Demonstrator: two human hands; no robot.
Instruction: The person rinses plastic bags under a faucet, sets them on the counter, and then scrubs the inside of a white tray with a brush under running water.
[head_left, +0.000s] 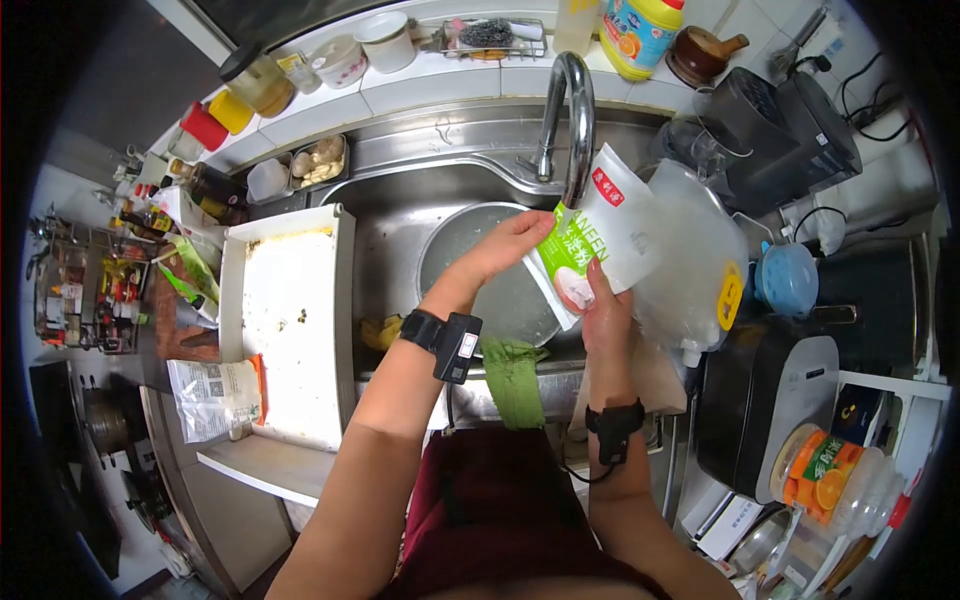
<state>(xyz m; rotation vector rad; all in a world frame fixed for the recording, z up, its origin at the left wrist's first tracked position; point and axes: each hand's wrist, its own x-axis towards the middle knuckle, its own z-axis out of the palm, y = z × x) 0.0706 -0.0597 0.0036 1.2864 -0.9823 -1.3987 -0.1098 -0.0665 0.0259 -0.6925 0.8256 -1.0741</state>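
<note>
My left hand [510, 245] pinches the left edge of a green and white packet [585, 245] with a red label. From below and to the right, my right hand [607, 310] grips the same packet, thumb on its front. The packet is tilted, in front of the faucet [572, 110] and over the sink's right side. Beneath it a large round metal basin [450, 245] sits in the sink. A green cloth [515, 382] hangs over the sink's front edge below my hands.
A white tray [345, 330] stands left of the sink, with another packet [212, 395] at its lower left corner. At the right are a translucent plastic container [690, 260], a blue bowl [788, 278] and a black appliance [765, 410]. Jars line the back ledge [420, 95].
</note>
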